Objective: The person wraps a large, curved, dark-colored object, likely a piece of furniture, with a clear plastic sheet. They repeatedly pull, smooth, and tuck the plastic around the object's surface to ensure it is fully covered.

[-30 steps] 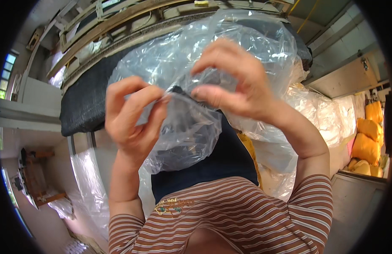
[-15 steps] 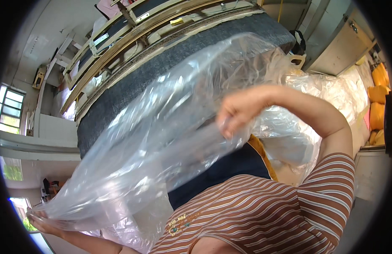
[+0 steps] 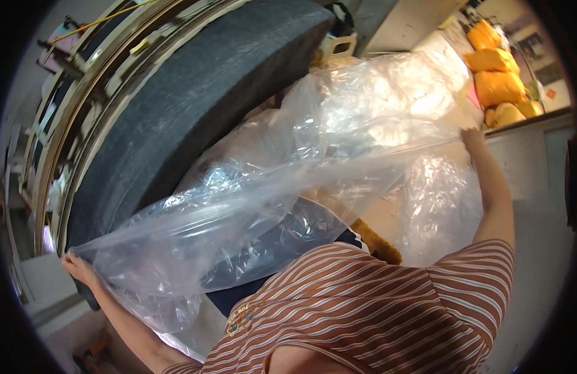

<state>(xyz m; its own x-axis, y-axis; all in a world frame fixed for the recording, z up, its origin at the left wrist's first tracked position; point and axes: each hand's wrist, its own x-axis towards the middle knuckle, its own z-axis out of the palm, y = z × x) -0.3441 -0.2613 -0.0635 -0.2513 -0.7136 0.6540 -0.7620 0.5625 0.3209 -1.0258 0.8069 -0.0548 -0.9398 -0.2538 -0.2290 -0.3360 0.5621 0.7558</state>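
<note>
A person in a brown striped shirt stands with both arms flung wide, stretching a large clear plastic bag between them. The left hand pinches one corner low at the left, fingers closed on the film; the right hand grips the far edge up at the right, though its fingers are mostly hidden behind the plastic. The bag hangs taut across the chest, crinkled and glaring, blurring whatever lies behind it. Just beyond runs a long dark grey foam slab in a wooden frame. More bundled clear plastic sits near the right arm, and yellow stuffed sacks pile up in the far corner.
</note>
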